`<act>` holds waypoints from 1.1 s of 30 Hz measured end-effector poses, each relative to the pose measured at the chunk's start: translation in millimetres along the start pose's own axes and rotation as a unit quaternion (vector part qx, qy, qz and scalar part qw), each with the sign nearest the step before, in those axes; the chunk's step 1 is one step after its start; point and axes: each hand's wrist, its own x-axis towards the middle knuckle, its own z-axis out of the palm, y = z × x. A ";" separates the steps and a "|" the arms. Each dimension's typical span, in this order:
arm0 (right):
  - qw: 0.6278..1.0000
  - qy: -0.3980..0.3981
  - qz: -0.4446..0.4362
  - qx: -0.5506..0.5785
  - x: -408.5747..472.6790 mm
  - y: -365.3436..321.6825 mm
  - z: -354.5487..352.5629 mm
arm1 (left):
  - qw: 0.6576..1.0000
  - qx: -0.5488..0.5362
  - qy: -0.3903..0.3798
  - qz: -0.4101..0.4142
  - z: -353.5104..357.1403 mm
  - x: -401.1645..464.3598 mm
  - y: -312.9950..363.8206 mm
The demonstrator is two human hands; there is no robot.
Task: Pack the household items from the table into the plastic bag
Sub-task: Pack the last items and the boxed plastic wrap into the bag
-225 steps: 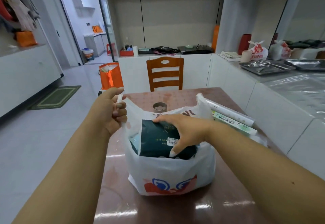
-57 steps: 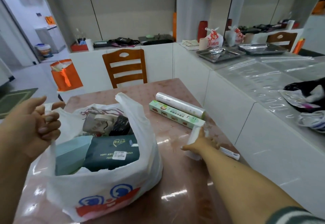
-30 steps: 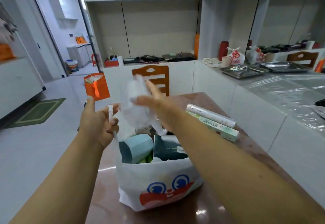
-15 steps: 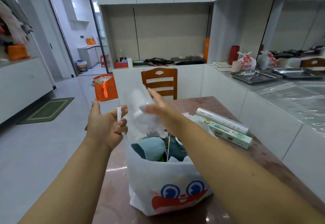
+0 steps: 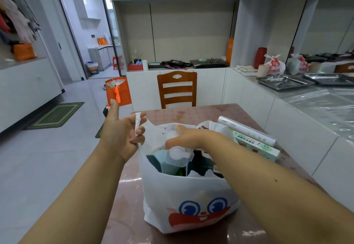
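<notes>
A white plastic bag (image 5: 183, 192) with a blue-eyed red cartoon print stands on the brown table (image 5: 191, 114). My left hand (image 5: 122, 138) grips its left handle and holds it up. My right hand (image 5: 188, 137) is inside the bag's mouth, holding a clear plastic roll pack (image 5: 177, 152) that it lowers onto a teal packet and a dark green packet. To the right of the bag lie a clear wrap roll (image 5: 247, 130) and a green and white box (image 5: 256, 148) on the table.
A wooden chair (image 5: 177, 89) stands at the table's far end. A white counter (image 5: 316, 98) with metal trays (image 5: 283, 83) runs along the right. An orange bag (image 5: 117, 92) sits on the floor at the left.
My right hand picked the clear roll pack off the table, carried it over the bag and has now come down into the bag's mouth. My left hand kept holding the handle.
</notes>
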 end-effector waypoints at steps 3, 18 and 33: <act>0.996 0.026 -0.045 0.075 -11.4 -9.1 -6.4 | 1.000 0.000 -0.009 0.003 0.3 -1.6 0.0; 0.997 0.044 0.046 0.041 -17.9 12.1 9.2 | 0.999 -0.049 -0.010 0.005 -6.1 -4.7 -1.3; 0.995 -0.037 0.086 -0.021 -36.4 14.4 -4.9 | 0.999 0.044 0.006 -0.016 19.5 -0.1 0.6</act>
